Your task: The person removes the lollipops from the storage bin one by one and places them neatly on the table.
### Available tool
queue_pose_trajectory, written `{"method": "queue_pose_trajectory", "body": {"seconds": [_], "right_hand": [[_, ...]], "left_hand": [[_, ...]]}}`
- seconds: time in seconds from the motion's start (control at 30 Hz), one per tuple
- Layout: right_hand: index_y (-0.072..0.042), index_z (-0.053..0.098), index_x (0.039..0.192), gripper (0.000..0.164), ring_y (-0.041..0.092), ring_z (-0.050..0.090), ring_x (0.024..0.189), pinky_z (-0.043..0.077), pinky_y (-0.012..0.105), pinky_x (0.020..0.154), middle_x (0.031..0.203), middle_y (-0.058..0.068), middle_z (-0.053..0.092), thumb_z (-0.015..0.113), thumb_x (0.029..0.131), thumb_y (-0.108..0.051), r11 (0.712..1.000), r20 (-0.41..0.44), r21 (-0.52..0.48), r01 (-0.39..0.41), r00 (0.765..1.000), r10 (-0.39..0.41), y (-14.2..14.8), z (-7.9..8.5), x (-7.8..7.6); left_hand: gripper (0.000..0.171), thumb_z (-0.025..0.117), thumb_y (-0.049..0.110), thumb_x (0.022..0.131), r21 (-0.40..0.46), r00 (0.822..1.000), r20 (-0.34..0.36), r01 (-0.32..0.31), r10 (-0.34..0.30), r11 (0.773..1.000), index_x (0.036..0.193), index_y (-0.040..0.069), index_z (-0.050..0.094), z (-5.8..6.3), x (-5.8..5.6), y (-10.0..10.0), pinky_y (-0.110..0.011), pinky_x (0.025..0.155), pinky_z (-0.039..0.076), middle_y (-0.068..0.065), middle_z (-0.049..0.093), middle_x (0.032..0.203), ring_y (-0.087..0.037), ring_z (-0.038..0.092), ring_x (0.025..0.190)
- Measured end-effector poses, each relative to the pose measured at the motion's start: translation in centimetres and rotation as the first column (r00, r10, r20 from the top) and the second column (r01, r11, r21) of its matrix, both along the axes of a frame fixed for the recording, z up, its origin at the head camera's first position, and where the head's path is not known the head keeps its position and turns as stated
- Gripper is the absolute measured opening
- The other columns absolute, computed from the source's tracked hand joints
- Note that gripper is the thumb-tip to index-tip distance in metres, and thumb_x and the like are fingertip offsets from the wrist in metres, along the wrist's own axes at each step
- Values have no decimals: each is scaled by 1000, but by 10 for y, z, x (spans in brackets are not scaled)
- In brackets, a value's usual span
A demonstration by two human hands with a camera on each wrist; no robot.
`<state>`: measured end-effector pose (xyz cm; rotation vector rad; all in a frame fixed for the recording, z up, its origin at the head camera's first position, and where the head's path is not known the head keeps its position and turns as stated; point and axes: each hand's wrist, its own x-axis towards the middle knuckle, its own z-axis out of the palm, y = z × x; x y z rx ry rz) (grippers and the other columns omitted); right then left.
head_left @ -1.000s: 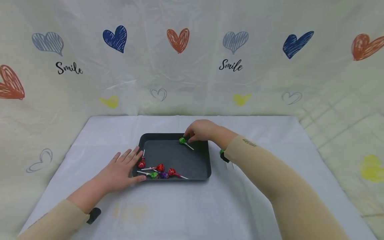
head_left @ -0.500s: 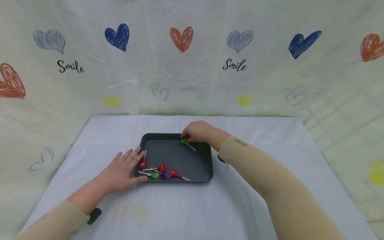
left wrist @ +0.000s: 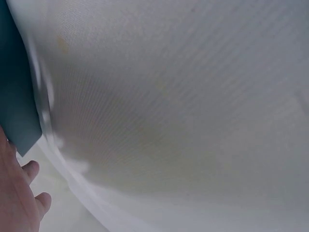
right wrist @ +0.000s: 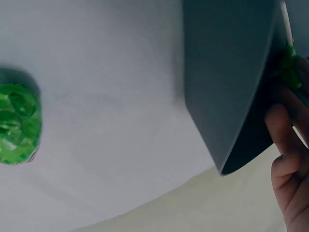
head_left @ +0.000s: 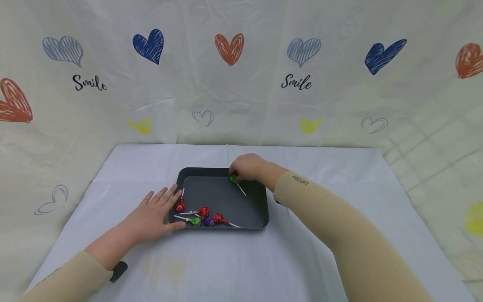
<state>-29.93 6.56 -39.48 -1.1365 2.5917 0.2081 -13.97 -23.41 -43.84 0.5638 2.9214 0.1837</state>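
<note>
A dark grey tray [head_left: 226, 195] lies on the white cloth in the head view. Over its far right corner my right hand [head_left: 247, 167] bends down and pinches a green lollipop [head_left: 233, 179], whose white stick points toward the front right. The right wrist view shows this green wrapper [right wrist: 289, 70] among the fingertips, inside the tray wall. My left hand [head_left: 149, 218] lies spread with straight fingers across the tray's left edge. Near it, in the tray's front left, are red lollipops [head_left: 180, 207], a green one [head_left: 196, 221] and a purple one [head_left: 208, 222].
Another green lollipop [right wrist: 19, 123] lies on the cloth outside the tray, seen in the right wrist view. A white backdrop with printed hearts [head_left: 229, 49] rises behind the table [head_left: 320, 155].
The pinched green lollipop has turned, its stick now slanting more steeply toward the front. My right hand has shifted slightly and covers more of the wrapper. The left hand keeps its place.
</note>
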Motion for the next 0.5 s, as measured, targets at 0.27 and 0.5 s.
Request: {"method": "queue_pose_trajectory", "body": {"seconds": [0.27, 0.5], "right_hand": [[-23, 72, 111, 26, 9, 59, 90, 51, 32, 85, 98, -10, 67, 76, 89, -35, 999, 110, 7, 41, 993, -42, 9, 3, 10], [-22, 74, 110, 26, 9, 60, 88, 51, 29, 85, 96, -10, 68, 78, 87, -34, 998, 177, 14, 59, 982, -60, 13, 5, 23]], "left_hand": [[104, 54, 77, 83, -3, 1000, -3, 5, -5, 1000, 158, 10, 26, 0, 0, 0, -64, 116, 10, -12, 17, 165, -41, 17, 148], [107, 48, 83, 81, -48, 1000, -29, 7, -8, 999, 159, 13, 24, -11, -3, -4, -62, 117, 10, -9, 14, 166, -38, 16, 149]]}}
